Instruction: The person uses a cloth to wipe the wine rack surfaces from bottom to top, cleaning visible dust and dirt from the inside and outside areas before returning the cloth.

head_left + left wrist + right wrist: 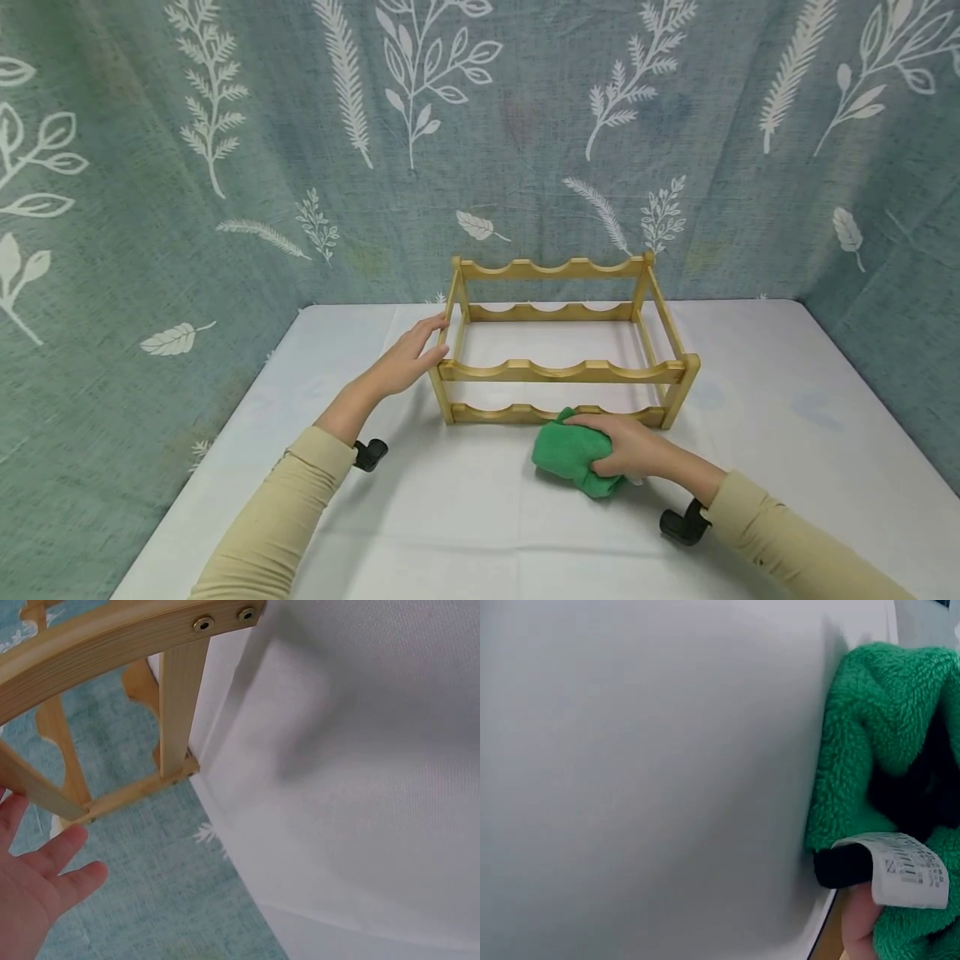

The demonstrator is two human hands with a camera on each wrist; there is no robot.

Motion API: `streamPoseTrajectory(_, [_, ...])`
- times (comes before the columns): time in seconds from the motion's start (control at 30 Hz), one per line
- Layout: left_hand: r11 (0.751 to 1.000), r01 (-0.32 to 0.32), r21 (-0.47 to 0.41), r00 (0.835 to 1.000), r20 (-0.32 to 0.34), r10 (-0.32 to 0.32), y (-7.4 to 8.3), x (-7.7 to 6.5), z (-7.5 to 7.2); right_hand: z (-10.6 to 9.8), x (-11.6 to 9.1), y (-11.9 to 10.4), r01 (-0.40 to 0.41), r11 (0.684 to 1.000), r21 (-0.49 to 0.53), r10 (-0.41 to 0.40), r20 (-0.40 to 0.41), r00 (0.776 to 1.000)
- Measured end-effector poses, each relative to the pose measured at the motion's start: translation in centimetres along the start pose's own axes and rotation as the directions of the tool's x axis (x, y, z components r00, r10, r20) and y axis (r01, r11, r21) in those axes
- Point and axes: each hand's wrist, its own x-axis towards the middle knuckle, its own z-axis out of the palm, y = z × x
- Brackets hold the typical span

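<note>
A wooden rack with scalloped rails [562, 372] stands on the white-covered table. My left hand [405, 360] is at the rack's left side, fingers extended and spread. In the left wrist view the same hand [37, 896] appears beside the rack's wooden bars [184, 712]. My right hand [633, 443] grips a crumpled green fluffy cloth [566, 450] on the table, just in front of the rack's lower front rail. A printed white label [911, 871] hangs from the cloth in the right wrist view, where only one finger [861, 922] shows below it.
The white tabletop [450, 517] spreads around the rack on all sides. Behind and to both sides hangs a blue-green curtain [525, 192] with white leaf prints, close to the table's back edge. A black wrist device [684, 523] sits under the right sleeve.
</note>
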Motion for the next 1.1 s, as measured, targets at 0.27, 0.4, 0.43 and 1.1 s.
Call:
streamPoseTrajectory(0.27, [1.0,0.004,-0.008,1.0,0.005,-0.004,-0.2,0.0,0.0,-2.4,-4.0,2.6,-0.07,0.998,0.002,0.07,-0.005,0.998])
streamPoseTrajectory(0.4, [1.0,-0.006,-0.01,1.0,0.002,0.006,-0.1,0.0,0.1,-3.6,-6.2,4.2,-0.138,0.99,0.018,0.138,0.0,0.99])
streamPoseTrajectory(0.43, [1.0,-0.007,-0.013,1.0,0.002,0.007,-0.1,0.0,0.1,-3.9,-6.8,4.6,-0.143,0.99,0.02,0.143,0.0,0.99])
streamPoseTrajectory(1.1, [1.0,-0.014,-0.018,1.0,0.003,0.014,-0.1,0.0,0.0,-10.6,-11.6,3.6,0.03,0.999,-0.011,-0.031,-0.129,0.991])
